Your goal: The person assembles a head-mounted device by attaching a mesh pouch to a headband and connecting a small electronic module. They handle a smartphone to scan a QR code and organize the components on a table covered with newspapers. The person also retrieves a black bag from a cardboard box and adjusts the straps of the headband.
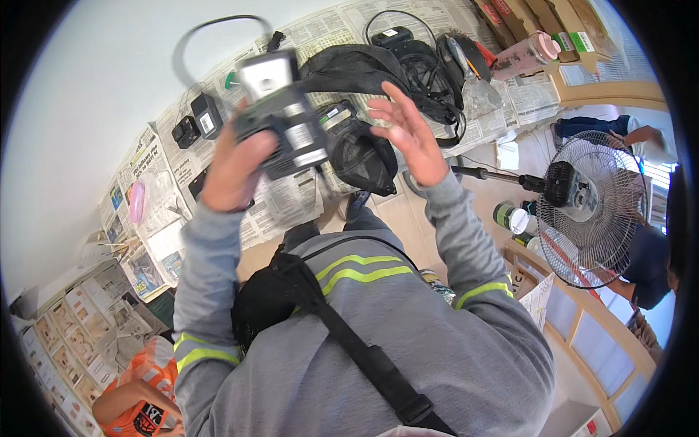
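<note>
My left hand [240,167] grips a black boxy device [287,127] with several white labels and a pale panel at its top end. Motion blurs both, and the device's exact kind cannot be made out. Raised to the right of it, my right hand [409,135] is empty, with its fingers spread. Below and between the hands lies a black mesh pouch-like item [362,156] on the newspaper-covered table [291,200]. A dark cable [218,20] loops behind the device; where it joins is unclear.
Black adapters [207,116] lie at left, near a pink case [137,202]. More black mesh gear [419,73] and a pink bottle [526,57] stand farther back. A standing fan [593,207] is at right. One person in orange [145,386] is at lower left; others are at right.
</note>
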Available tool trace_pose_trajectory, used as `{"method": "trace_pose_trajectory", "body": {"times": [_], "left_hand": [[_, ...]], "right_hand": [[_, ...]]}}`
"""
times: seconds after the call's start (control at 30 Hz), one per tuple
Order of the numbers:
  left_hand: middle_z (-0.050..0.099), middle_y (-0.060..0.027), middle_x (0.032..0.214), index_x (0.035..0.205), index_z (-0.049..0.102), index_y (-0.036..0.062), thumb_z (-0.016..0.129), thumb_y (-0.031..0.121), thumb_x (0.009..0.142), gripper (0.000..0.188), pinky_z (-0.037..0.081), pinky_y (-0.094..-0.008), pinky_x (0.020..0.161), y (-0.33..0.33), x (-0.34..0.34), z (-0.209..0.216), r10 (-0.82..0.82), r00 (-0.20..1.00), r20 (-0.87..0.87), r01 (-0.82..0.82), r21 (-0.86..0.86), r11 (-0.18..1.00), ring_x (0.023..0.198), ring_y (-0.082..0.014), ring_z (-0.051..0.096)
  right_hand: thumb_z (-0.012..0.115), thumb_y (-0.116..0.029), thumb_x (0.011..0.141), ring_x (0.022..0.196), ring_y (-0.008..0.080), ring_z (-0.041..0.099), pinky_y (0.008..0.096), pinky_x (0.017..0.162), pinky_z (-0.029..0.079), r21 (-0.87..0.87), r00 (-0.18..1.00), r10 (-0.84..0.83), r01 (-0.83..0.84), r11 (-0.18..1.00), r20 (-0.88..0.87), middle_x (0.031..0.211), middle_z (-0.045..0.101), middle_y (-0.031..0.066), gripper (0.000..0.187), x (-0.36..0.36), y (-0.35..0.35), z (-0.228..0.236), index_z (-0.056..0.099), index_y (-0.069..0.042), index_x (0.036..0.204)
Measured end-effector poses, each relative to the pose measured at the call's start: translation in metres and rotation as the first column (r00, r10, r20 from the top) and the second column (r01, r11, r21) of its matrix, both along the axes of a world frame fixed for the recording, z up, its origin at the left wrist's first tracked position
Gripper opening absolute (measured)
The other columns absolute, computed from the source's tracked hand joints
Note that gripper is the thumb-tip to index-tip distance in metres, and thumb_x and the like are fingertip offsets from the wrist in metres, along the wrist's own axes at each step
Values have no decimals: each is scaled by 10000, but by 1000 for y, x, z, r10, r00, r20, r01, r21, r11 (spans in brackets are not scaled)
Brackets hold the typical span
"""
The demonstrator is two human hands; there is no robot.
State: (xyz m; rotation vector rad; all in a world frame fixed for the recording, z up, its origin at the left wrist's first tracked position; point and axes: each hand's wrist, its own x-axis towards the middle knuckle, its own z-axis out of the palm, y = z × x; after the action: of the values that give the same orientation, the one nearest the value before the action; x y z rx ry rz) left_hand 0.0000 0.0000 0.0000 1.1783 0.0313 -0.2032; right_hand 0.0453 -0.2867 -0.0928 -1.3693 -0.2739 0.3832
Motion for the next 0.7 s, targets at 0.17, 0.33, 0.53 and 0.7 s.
{"method": "trace_pose_trajectory", "body": {"times": [0.17,0.33,0.53,0.7], "left_hand": [[605,-149,1282,1452,344,-114,868,349,835,933,501,-332,1019,-72,41,-31,-102,995,-17,103,225,969,1166,-198,608],[605,-166,1260,1413,355,-162,907,390,786,1001,509,-318,1002,-116,64,-47,-131,988,-75,142,167,976,1154,-202,606],[576,-183,1287,1464,283,-154,888,407,820,1047,483,-357,1053,-136,90,-80,-275,961,41,264,173,949,1226,-218,565],[613,-107,1327,1456,498,-23,758,318,975,644,477,-328,1050,-100,136,-85,-365,923,120,352,116,929,1242,-173,568]], "right_hand": [[777,-338,922,1366,242,495,371,1147,394,303,996,91,-87,949,1,1526,448,185,1031,1,9,30,121,-13,1648],[803,-333,895,1298,190,531,342,1117,412,71,998,10,-5,997,-68,1429,539,130,905,14,-22,16,319,19,1574],[774,-305,888,1204,189,596,345,1066,449,105,976,-73,96,990,-207,1318,626,105,701,16,-48,15,482,15,1439],[740,-376,862,1173,248,648,411,1037,507,75,959,-152,174,982,-239,1324,639,126,737,40,-71,27,488,14,1435]]}}
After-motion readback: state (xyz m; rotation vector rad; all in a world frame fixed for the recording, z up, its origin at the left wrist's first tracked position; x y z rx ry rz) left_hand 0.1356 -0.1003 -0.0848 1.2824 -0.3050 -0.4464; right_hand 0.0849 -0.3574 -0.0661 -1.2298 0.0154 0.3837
